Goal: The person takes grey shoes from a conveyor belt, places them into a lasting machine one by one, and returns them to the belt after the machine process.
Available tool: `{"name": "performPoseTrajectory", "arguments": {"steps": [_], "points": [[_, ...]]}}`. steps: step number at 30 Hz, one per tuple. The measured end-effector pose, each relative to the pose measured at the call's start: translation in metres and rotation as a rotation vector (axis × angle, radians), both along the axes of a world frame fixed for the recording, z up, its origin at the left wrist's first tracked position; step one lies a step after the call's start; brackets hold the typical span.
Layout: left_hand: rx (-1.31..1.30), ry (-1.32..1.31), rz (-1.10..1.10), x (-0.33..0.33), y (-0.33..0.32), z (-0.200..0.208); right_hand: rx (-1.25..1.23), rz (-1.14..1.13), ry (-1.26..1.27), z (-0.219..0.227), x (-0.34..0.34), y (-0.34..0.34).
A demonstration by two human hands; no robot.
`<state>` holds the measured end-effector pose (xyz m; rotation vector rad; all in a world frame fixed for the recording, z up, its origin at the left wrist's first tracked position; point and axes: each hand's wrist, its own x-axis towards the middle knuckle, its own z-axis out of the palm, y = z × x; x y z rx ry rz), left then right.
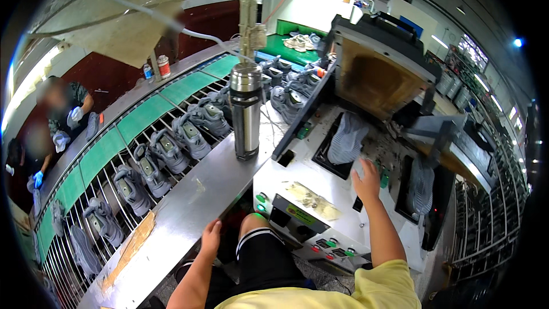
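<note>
My right hand (366, 179) is open over the white press machine (309, 151), fingertips close to the near end of a grey shoe sole (347, 139). That sole lies tread side up in a black recess beneath a raised press lid (372, 77). Whether the fingers touch it, I cannot tell. A second grey sole (420, 189) rests in the right recess, under another tilted lid (457, 143). My left hand (211, 237) hovers by the near edge of the steel table (194, 194), its fingers loosely bent, with nothing visible in them.
A steel thermos (246, 114) stands on the table beside the press. Grey shoes (166, 151) line a rod conveyor (57, 257) with a green strip. Across it, gloved people handle shoe parts. Wire racks (492, 229) stand at right; push buttons (331, 243) sit on the press front.
</note>
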<state>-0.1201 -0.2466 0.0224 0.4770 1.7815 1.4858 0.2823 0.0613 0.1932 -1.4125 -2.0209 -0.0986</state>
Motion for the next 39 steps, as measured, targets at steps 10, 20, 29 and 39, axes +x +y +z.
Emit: {"name": "performPoseTrajectory", "arguments": {"steps": [10, 20, 29, 39], "points": [[0.236, -0.667, -0.18, 0.118, 0.114, 0.03, -0.273, -0.696, -0.145, 0.058, 0.23, 0.009], [0.024, -0.16, 0.077, 0.024, -0.13, -0.026, -0.479, -0.864, -0.163, 0.0, 0.305, 0.129], [-0.003, -0.166, 0.184, 0.029, -0.151, -0.034, -0.162, -0.949, 0.283, 0.054, 0.241, 0.025], [0.118, -0.355, -0.396, 0.096, -0.084, 0.028, 0.039, -0.173, 1.024, 0.035, 0.086, -0.102]]}}
